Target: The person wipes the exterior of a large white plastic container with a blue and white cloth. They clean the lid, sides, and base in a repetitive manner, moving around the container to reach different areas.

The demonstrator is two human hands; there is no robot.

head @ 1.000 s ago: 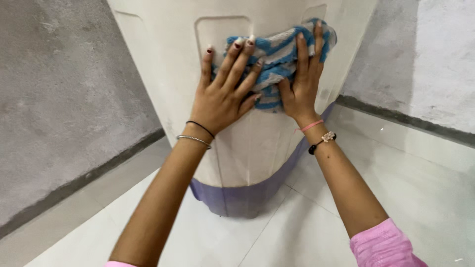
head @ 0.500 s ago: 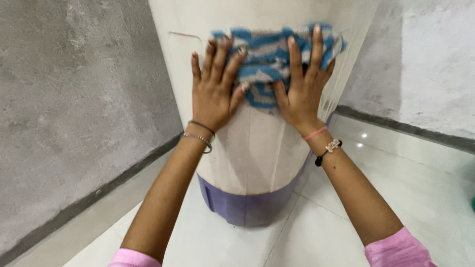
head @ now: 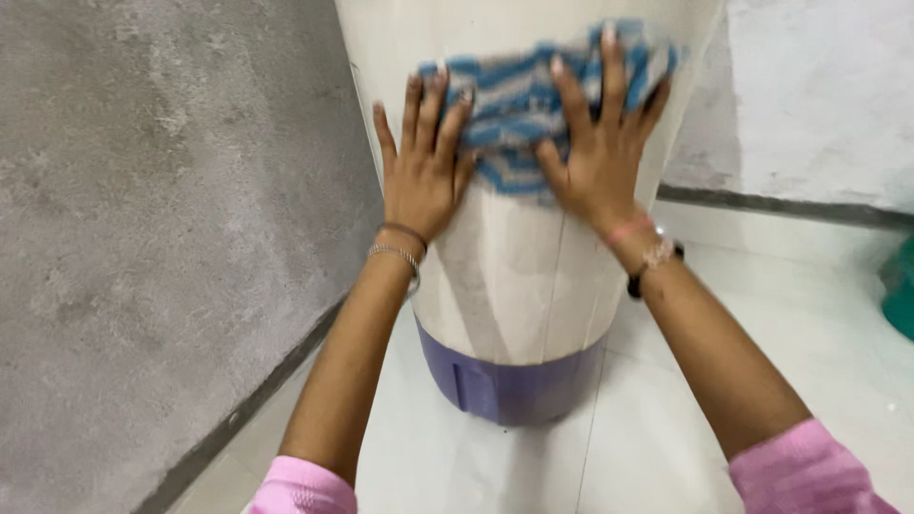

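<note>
- Both hands are flat on a blue and white striped cloth (head: 533, 105), pressed against the side of a tall cream plastic tub-shaped appliance with a purple base (head: 514, 286).
- Left hand (head: 424, 167): fingers spread and pointing up, with the fingertips on the cloth's left edge and the palm on the bare cream panel just below it. The grip is wide open, just pressing and not closed round anything.
- Right hand (head: 600, 143): same deal, with the fingers splayed over the right half of the cloth and the palm near its lower edge. Open and flat, pinning the cloth to the panel rather than clutching it.
- The cloth sits high on the panel, bunched a bit between the two hands, well above the purple base.
- The appliance stands upright on a glossy white tiled floor (head: 666, 419), close to a rough grey cement wall (head: 162, 238) on the left. Its top is out of shot, so I can't tell what's in it.
- Wrists: thin bangles on the left, a pink band and a dark beaded bracelet on the right. Pink sleeves show at the bottom.
- A bit of something teal (head: 900, 290) is at the right edge, on the floor and too cut off to identify.
</note>
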